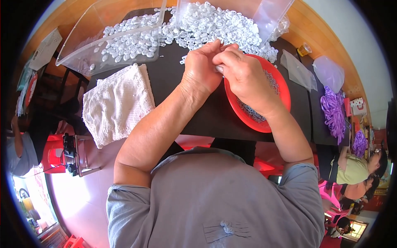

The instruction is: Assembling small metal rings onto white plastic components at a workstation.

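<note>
My left hand (201, 66) and my right hand (246, 76) are close together above the dark table (167, 76), with their fingers curled inward and pinched. Small whitish bits show at the fingertips, but what they grip is mostly hidden. Just beyond the hands lies a heap of small white oval plastic pieces (219, 22). My right hand and wrist pass over a red bowl (284, 93) of small grey metal pieces (271, 81), covering part of it.
At the far left, a clear plastic bin (68, 56) lies tilted with more white ovals inside. A white cloth (115, 105) rests at the left edge. To the right are a clear bag (297, 69), an amber-coloured cup (304, 49) and purple ribbon (332, 111). Other people (353, 169) sit farther right.
</note>
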A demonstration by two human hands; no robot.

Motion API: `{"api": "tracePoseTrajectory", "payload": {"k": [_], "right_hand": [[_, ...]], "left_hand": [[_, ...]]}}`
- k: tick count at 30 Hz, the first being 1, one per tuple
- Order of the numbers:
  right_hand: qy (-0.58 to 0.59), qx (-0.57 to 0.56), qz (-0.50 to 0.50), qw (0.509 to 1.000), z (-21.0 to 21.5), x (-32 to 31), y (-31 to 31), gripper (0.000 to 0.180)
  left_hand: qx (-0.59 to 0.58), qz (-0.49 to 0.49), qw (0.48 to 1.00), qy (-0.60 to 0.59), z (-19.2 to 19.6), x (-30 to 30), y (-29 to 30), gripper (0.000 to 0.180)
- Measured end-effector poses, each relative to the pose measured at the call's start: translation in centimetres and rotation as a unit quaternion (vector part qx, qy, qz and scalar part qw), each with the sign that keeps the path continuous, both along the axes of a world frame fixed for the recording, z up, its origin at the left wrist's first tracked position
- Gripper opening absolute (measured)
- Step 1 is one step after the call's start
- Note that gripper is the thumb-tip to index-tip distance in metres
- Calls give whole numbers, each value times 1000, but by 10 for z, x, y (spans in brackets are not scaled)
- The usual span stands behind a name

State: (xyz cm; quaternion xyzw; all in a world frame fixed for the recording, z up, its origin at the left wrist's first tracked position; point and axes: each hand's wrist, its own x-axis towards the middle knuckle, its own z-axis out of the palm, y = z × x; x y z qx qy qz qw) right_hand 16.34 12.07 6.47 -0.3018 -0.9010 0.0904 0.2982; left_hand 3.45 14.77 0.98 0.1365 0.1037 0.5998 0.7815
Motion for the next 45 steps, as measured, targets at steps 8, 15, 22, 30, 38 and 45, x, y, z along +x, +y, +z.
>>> {"api": "tracePoseTrajectory", "payload": {"k": [8, 15, 22, 30, 38, 45], "right_hand": [[146, -147, -52, 977, -14, -7, -3, 12], [124, -173, -80, 974, -16, 2, -7, 8], [297, -321, -95, 894, 9, 42, 1, 14], [345, -353, -85, 866, 10, 53, 10, 16], [340, -354, -84, 867, 7, 52, 9, 17], [323, -339, -80, 880, 7, 52, 8, 17]], "left_hand": [[-59, 16, 998, -4, 11, 5, -9, 18], [-47, 28, 997, 58, 14, 10, -16, 14], [74, 149, 955, 246, 22, 13, -27, 13], [164, 171, 910, 339, 18, 20, -31, 16], [162, 185, 899, 361, 18, 21, -31, 14], [177, 202, 885, 381, 18, 21, -32, 15]]}}
